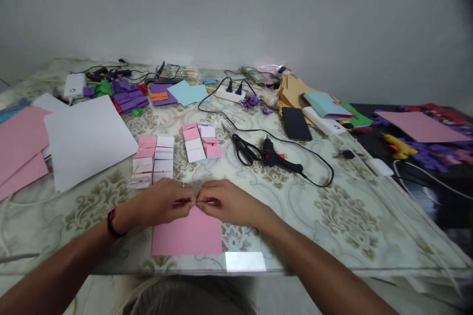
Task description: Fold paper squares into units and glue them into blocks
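My left hand [172, 201] and my right hand [221, 199] meet fingertip to fingertip over the far part of a pink paper sheet [186, 236]. Both are closed in a pinch. Whatever is between the fingertips is too small and covered to make out. The sheet lies flat near the table's front edge. Just beyond my left hand is a block of folded pink and white paper pieces [162, 152] in two columns. A smaller block of folded pieces [195, 150] lies to its right. A small white rectangle [246, 262], paper or a reflection, shows by my right forearm.
Black scissors [244, 150] and a black glue gun [277, 157] with its cord lie ahead on the right. White sheets [90, 142] and pink sheets [22, 142] spread on the left. A power strip [231, 92], a black phone [296, 124] and purple folded paper [129, 99] are farther back.
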Motion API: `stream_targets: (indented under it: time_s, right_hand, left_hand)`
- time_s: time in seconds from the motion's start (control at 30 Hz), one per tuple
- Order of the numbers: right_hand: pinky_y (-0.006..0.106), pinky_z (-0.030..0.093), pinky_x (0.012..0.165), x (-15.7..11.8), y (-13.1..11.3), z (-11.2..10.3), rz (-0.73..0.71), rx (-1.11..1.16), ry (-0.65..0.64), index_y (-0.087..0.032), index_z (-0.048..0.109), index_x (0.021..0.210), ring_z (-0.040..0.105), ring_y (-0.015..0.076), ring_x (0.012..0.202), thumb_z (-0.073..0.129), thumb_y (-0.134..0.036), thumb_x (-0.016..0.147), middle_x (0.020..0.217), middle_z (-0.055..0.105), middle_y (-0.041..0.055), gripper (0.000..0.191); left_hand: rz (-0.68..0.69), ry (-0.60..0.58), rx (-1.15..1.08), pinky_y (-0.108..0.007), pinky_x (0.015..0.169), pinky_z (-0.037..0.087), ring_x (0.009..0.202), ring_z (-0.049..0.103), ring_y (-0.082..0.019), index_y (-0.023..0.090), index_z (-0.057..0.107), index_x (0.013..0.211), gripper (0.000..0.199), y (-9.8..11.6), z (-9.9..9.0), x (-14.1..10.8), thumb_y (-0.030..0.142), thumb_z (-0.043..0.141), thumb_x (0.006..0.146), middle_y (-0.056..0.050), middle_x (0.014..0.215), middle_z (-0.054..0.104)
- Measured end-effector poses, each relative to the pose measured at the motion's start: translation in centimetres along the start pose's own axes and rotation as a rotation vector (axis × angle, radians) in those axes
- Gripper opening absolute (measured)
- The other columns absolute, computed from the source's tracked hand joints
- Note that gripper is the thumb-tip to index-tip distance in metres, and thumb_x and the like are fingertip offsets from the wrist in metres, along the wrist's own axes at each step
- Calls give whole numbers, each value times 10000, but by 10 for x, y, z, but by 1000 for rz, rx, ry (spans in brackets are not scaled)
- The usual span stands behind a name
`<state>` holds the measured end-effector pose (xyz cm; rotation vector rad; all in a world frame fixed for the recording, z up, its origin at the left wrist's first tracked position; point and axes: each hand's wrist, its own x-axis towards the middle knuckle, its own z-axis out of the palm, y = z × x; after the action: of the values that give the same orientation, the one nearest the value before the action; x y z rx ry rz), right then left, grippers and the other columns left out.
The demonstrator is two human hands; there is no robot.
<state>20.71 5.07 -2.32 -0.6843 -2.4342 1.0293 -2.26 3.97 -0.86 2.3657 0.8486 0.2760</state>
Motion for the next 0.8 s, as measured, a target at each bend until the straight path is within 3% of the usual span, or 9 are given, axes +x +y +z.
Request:
stream_targets:
  time_s: [0.2, 0.4, 0.5, 0.6, 0.8]
  right_hand:
    - [239, 438, 685, -5, -4, -23, -18, 73, 8, -178, 682, 770, 588, 134, 711, 630, -71, 872, 763, 653, -2, 157]
    - [227, 387, 603, -12, 2, -41, 112, 37, 64, -168, 714, 751, 575, 119, 644, 659, -90, 846, 722, 672, -7, 134]
    - [220, 380, 595, -11, 4, -35, 159, 18, 56, -160, 721, 758, 576, 114, 633, 659, -72, 827, 722, 689, -6, 128]
    - [220, 402, 629, -7, 4, -26, 117, 10, 45, -158, 718, 765, 590, 119, 658, 651, -67, 832, 736, 698, -2, 132]
    - [227, 411, 637, -5, 2, -23, 63, 19, 58, -160, 704, 768, 592, 128, 671, 639, -111, 876, 744, 690, 5, 135]
  left_hand:
    - [18, 7, -40, -270, 619, 308, 616, 466, -113, 183, 557, 759, 172, 5, -16, -3, 84, 514, 894, 32, 677, 529]
    - [18, 25, -54, -252, 658, 380, 669, 546, -123, 174, 617, 830, 222, -6, -41, -16, 193, 485, 1007, -7, 748, 636]
    - [-59, 68, 10, -250, 657, 385, 675, 565, -129, 181, 642, 858, 227, -11, -39, -16, 249, 495, 1017, -9, 769, 664]
    - [-126, 45, 93, -258, 640, 366, 665, 587, -143, 196, 686, 912, 227, -10, -29, -11, 333, 537, 1014, -2, 746, 668]
    - [-32, -54, 117, -271, 636, 341, 660, 593, -143, 187, 670, 870, 290, -7, -21, -6, 303, 472, 1047, -6, 746, 674]
